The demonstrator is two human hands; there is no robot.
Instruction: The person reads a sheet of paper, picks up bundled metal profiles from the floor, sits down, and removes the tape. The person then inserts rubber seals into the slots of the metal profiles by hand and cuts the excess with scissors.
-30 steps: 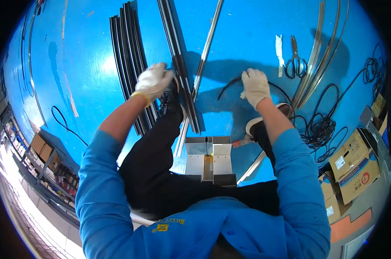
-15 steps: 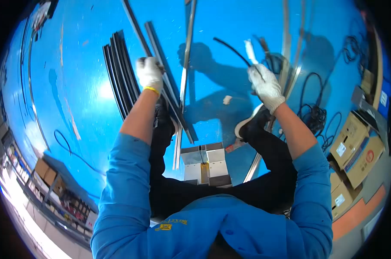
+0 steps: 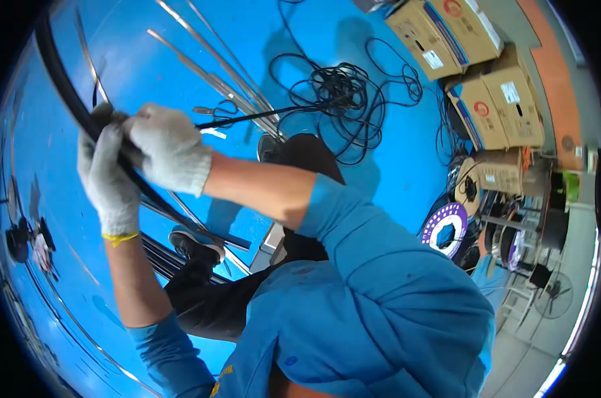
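A long dark profile strip [image 3: 60,78] slants from the upper left down toward my feet. My left hand [image 3: 107,182], in a white knitted glove with a yellow cuff, is closed around it from below. Right beside it, my gloved right hand [image 3: 170,147] is closed against the strip with a black cord [image 3: 264,115] in its grip. That cord stretches right to a tangled pile of black cord [image 3: 340,89] on the blue floor. The cord's end is hidden between my hands.
Scissors [image 3: 215,111] and a white scrap [image 3: 214,133] lie near the cord. Several metal strips [image 3: 214,79] rest on the floor beyond. More dark profiles [image 3: 160,257] lie by my shoe [image 3: 195,245]. Cardboard boxes [image 3: 496,109] and a purple-and-white reel [image 3: 445,230] stand right.
My left hand has lifted a dark profile off the floor. My right hand has brought the black cord across to it, and the view has turned, bringing the tangled pile nearer the middle.
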